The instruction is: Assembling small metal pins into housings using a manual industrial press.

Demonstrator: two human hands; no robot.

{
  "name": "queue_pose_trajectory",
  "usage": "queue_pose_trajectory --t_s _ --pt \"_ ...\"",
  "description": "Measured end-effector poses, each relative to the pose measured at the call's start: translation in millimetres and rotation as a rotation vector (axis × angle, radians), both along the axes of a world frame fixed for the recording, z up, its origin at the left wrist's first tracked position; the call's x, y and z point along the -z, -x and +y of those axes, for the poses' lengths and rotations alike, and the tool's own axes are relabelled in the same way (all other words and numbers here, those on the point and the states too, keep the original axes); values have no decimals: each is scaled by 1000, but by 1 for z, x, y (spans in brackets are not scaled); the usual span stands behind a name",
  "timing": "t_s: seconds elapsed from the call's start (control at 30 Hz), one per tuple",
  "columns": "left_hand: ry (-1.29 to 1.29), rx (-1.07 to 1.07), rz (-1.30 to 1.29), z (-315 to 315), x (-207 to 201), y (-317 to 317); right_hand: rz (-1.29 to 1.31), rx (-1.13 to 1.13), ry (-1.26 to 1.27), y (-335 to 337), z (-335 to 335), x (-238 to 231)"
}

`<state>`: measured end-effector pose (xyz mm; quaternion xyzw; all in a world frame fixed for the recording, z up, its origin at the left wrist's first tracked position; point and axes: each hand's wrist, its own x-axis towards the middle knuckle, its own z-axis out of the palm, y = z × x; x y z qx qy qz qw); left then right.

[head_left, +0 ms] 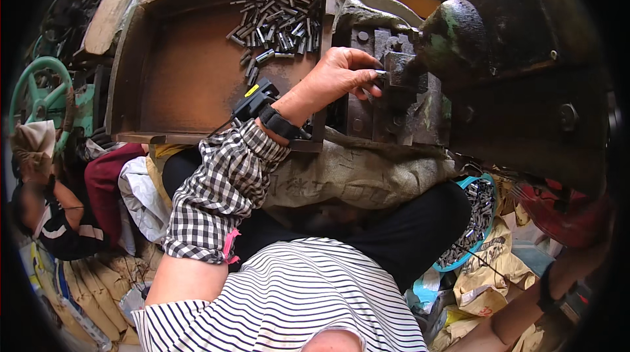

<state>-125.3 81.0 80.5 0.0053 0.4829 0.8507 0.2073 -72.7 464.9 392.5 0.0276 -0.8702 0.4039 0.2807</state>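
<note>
My left hand [348, 71], its sleeve checked and a black strap round the wrist, pinches a small metal pin [380, 73] between thumb and fingers. Only the bright end of the pin shows. It is held right beside the dark steel block [401, 69] of a greasy machine. Under that wrist is a shallow brown tray [184, 83], with a heap of short metal pins [282, 23] in its far right part. My right hand [584, 261] reaches out at the lower right rim, past a dark wristband; its fingers are lost in shadow.
The heavy machine body [518, 76] fills the right side. A blue basket [491, 211] full of small metal pieces stands by my right knee. Grey cloth [354, 171] hangs under the block. At the left are a green handwheel [41, 99] and another person's arm [67, 202].
</note>
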Motion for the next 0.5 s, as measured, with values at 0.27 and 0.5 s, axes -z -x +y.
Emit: queue_pose_trajectory --t_s 0.27,0.5 --pt "290 -68 96 12 -7 -1 -95 -37 -184 -27 12 102" --pt "605 -118 101 -45 -15 -37 44 -81 -87 2 -43 38"
